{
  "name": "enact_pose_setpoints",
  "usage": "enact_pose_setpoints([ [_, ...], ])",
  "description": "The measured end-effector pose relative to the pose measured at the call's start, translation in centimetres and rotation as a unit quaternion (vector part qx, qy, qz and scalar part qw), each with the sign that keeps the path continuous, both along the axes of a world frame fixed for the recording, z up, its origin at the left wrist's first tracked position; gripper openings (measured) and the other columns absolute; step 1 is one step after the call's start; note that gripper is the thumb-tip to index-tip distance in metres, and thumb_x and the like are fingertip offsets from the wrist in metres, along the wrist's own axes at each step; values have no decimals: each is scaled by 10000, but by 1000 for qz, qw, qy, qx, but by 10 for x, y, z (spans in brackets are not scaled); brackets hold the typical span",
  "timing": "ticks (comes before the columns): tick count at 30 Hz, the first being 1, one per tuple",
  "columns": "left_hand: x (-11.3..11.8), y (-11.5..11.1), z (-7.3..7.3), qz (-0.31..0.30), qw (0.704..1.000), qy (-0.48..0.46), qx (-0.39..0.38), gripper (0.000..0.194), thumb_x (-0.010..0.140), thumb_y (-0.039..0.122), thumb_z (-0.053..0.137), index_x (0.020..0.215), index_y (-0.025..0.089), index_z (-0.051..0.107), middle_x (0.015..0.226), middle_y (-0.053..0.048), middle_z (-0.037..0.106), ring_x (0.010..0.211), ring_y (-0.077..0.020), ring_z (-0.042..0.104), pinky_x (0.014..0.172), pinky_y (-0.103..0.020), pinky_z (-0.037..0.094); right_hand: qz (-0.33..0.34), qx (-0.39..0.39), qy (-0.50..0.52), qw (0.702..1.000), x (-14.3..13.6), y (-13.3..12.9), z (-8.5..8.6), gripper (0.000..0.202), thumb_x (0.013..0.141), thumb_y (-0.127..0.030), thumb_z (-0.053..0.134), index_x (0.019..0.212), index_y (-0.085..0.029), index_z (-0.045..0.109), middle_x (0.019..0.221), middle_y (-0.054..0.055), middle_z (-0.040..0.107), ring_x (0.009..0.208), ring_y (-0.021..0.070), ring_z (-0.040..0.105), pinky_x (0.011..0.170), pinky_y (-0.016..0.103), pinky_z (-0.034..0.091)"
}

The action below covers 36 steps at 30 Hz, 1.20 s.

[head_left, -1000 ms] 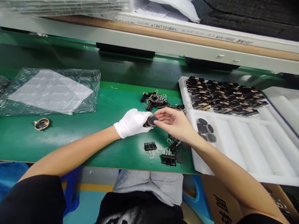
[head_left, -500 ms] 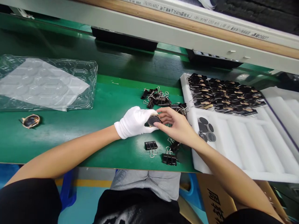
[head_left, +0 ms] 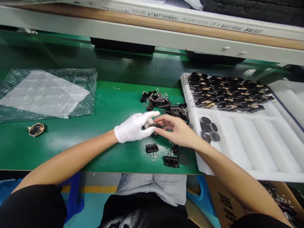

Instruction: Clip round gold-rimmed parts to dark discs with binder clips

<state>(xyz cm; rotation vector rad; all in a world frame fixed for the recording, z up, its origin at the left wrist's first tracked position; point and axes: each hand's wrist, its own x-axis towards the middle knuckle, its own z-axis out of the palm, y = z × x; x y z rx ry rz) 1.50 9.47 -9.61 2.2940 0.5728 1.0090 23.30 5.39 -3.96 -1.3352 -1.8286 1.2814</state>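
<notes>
My left hand [head_left: 133,127], in a white glove, and my bare right hand [head_left: 177,129] meet above the green table. Between their fingertips they hold a small round watch case [head_left: 155,125] with a dark face and a gold-coloured rim, partly covered by the fingers. Just beyond it lies a heap of black binder clips [head_left: 158,100]. Nearer to me are a single binder clip [head_left: 152,148] and another binder clip [head_left: 171,161], with a dark round disc [head_left: 183,159] beside it. A similar gold-rimmed watch case [head_left: 36,129] rests on the table far left.
A white foam tray [head_left: 237,142] on the right carries rows of clipped pieces [head_left: 228,91] and several dark discs [head_left: 206,127]. At left lies a clear plastic tray [head_left: 92,91] with a white sheet [head_left: 47,91]. A pale shelf beam [head_left: 166,38] crosses the back.
The watch case has tipped between my fingers, showing its face more edge-on. My left thumb and fingers have spread wider. A dark disc now shows beside the front binder clip. The view has shifted slightly.
</notes>
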Motion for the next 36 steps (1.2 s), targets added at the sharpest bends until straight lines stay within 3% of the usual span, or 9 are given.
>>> enact_pose_setpoints([
  [3, 2, -1, 3, -1, 998, 7, -63, 505, 994, 317, 585, 1457, 169, 446, 819, 20, 713, 683, -105, 657, 700, -249, 542, 13, -38, 10, 999, 5, 0, 7, 261, 893, -420, 727, 1008, -188, 760, 921, 72, 795, 823, 218, 741, 785, 392, 605],
  [7, 6, 33, 12, 251, 959, -13, -131, 286, 974, 454, 587, 1086, 190, 594, 802, 6, 682, 691, -117, 609, 690, -260, 494, -26, -67, 67, 995, 17, 5, 15, 257, 843, -426, 793, 940, -189, 777, 847, 66, 801, 778, 213, 749, 737, 358, 600],
  [10, 8, 77, 22, 365, 922, 46, -119, 451, 978, 567, 514, 696, 221, 455, 639, 21, 530, 633, -127, 473, 626, -276, 383, -65, -82, 112, 988, 23, 9, 16, 327, 783, -473, 857, 915, -182, 786, 843, 69, 798, 754, 205, 738, 696, 340, 589],
  [13, 9, 109, 31, 327, 930, 110, -125, 585, 960, 588, 518, 553, 228, 302, 527, 37, 332, 556, -123, 316, 572, -303, 265, -74, -102, 146, 981, 26, 11, 17, 382, 743, -506, 892, 901, -174, 790, 829, 72, 794, 724, 191, 718, 642, 309, 558],
  [16, 7, 116, 32, 280, 941, 147, -124, 575, 866, 502, 663, 509, 225, 308, 497, 44, 290, 523, -121, 270, 563, -317, 197, -65, -119, 178, 975, 28, 11, 21, 393, 722, -499, 919, 891, -171, 784, 831, 75, 790, 721, 178, 706, 638, 290, 541],
  [21, -3, 96, 29, 261, 946, 136, -135, 463, 867, 371, 609, 525, 230, 331, 496, 34, 322, 511, -133, 302, 572, -318, 211, -45, -136, 218, 965, 34, 9, 24, 399, 769, -512, 893, 938, -179, 753, 929, 85, 791, 733, 169, 695, 649, 293, 531],
  [28, 13, 52, 49, 122, 955, 57, -266, 510, 1003, 597, 410, 647, 232, 391, 518, 44, 418, 381, -94, 397, 436, -270, 329, -15, -76, 235, 969, 29, 8, 14, 349, 825, -520, 855, 939, -207, 750, 1107, 112, 773, 1105, 265, 717, 952, 418, 558],
  [32, 31, 31, 47, 41, 937, 27, -346, 577, 989, 669, 456, 628, 223, 406, 485, 62, 365, 372, -74, 342, 393, -245, 297, -4, -82, 230, 970, 23, 6, 13, 369, 817, -528, 857, 936, -204, 728, 985, 81, 780, 949, 233, 745, 937, 411, 571],
  [36, 31, 28, 41, 13, 935, 47, -352, 703, 987, 770, 301, 540, 227, 325, 441, 47, 301, 374, -77, 305, 383, -250, 266, -43, -102, 201, 973, 26, 5, 18, 385, 785, -520, 876, 937, -199, 727, 990, 75, 800, 944, 224, 751, 965, 408, 569],
])
